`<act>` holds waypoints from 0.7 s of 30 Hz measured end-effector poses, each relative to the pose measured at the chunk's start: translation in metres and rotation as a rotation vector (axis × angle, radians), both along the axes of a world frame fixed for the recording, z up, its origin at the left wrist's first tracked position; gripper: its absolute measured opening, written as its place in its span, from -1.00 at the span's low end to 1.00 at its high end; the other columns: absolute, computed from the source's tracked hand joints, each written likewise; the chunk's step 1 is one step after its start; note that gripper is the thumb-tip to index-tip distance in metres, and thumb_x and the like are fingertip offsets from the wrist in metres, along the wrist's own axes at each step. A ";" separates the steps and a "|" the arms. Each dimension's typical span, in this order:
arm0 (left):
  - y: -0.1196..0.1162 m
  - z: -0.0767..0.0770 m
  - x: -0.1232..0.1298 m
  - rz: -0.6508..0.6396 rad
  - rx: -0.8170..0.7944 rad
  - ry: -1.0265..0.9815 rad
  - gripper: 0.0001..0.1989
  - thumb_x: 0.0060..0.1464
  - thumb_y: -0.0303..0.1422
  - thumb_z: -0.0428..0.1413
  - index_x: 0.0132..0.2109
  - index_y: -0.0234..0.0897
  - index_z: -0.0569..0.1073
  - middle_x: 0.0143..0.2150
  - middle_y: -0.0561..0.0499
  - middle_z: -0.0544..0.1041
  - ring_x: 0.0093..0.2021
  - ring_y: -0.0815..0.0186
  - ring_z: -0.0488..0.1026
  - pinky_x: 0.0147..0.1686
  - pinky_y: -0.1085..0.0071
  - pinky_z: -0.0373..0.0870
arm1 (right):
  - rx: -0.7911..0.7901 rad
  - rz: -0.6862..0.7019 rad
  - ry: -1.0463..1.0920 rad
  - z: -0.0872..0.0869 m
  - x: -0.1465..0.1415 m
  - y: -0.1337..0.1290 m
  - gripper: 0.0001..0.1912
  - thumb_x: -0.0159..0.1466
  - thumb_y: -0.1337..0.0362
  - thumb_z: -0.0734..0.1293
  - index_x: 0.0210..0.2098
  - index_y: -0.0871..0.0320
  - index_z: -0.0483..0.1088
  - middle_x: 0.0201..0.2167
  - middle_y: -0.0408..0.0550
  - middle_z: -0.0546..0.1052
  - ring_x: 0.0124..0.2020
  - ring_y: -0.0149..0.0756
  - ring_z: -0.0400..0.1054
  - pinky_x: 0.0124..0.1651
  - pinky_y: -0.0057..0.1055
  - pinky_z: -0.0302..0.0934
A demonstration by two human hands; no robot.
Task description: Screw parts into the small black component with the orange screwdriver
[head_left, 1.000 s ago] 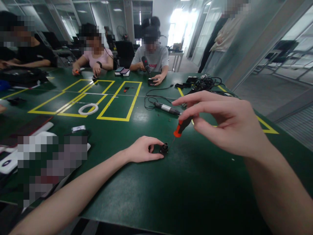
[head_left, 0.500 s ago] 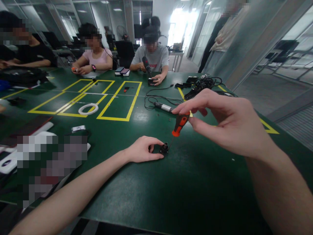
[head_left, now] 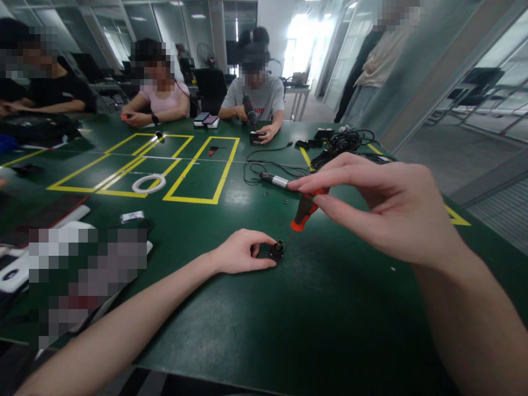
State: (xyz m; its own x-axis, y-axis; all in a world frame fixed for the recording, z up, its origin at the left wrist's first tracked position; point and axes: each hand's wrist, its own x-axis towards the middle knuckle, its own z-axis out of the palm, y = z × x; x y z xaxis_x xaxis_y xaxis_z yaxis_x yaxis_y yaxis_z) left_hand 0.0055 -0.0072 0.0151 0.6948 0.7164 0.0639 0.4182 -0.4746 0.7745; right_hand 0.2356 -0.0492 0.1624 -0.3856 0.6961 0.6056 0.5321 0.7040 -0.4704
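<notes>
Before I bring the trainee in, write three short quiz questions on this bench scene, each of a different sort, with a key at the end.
1. Multiple choice: what does the right hand hold? A) a cable; B) a screwdriver; C) a drill.
2. True or false: in the camera's view, the white ring lies to the left of the screwdriver.
3. Fill in: the little part between the thumb and finger of the left hand is ____ in colour.

Key: 1. B; 2. true; 3. black.
</notes>
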 end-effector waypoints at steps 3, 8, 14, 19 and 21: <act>0.000 0.000 0.000 0.000 0.002 0.000 -0.64 0.08 -0.19 0.33 -0.03 -0.30 0.63 -0.51 0.15 0.41 -0.52 0.45 0.31 -0.47 0.54 0.17 | -0.009 0.042 0.020 0.000 0.000 0.000 -0.77 0.36 0.31 0.33 -0.21 -0.09 0.64 -0.18 -0.11 0.70 -0.07 -0.07 0.61 0.02 -0.08 0.53; -0.001 0.002 0.001 0.002 -0.002 0.003 -0.65 0.08 -0.19 0.33 -0.04 -0.30 0.63 -0.51 0.14 0.42 -0.51 0.45 0.32 -0.48 0.55 0.17 | -0.019 0.060 0.015 0.001 -0.001 0.000 -0.73 0.38 0.32 0.30 -0.21 -0.13 0.64 -0.17 -0.14 0.70 -0.02 -0.07 0.61 0.07 -0.06 0.51; -0.001 0.003 0.001 0.002 0.002 -0.001 -0.66 0.08 -0.21 0.34 -0.06 -0.32 0.63 -0.53 0.16 0.40 -0.53 0.46 0.31 -0.47 0.53 0.16 | 0.003 0.042 0.001 0.001 0.000 -0.001 -0.73 0.38 0.32 0.31 -0.21 -0.13 0.65 -0.19 -0.14 0.70 -0.08 -0.09 0.61 0.03 -0.10 0.53; -0.001 0.001 0.001 -0.001 0.004 0.004 -0.65 0.08 -0.20 0.33 -0.04 -0.31 0.63 -0.51 0.15 0.42 -0.52 0.45 0.32 -0.46 0.53 0.16 | 0.012 0.053 0.006 0.000 0.003 0.001 -0.75 0.36 0.32 0.33 -0.21 -0.14 0.65 -0.19 -0.15 0.70 -0.12 -0.10 0.62 0.01 -0.11 0.52; 0.000 0.000 0.001 -0.002 0.007 0.009 -0.65 0.08 -0.19 0.33 -0.04 -0.31 0.63 -0.51 0.15 0.42 -0.51 0.45 0.32 -0.46 0.54 0.16 | 0.033 0.081 0.028 -0.002 0.004 0.003 -0.77 0.34 0.32 0.35 -0.22 -0.12 0.65 -0.21 -0.14 0.70 -0.14 -0.11 0.63 -0.01 -0.13 0.52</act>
State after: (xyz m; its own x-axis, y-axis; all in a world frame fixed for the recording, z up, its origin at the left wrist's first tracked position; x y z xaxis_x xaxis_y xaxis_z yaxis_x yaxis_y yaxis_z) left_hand 0.0060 -0.0074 0.0153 0.6967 0.7146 0.0630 0.4240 -0.4810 0.7674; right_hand 0.2400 -0.0463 0.1607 -0.4220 0.6429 0.6392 0.4600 0.7594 -0.4601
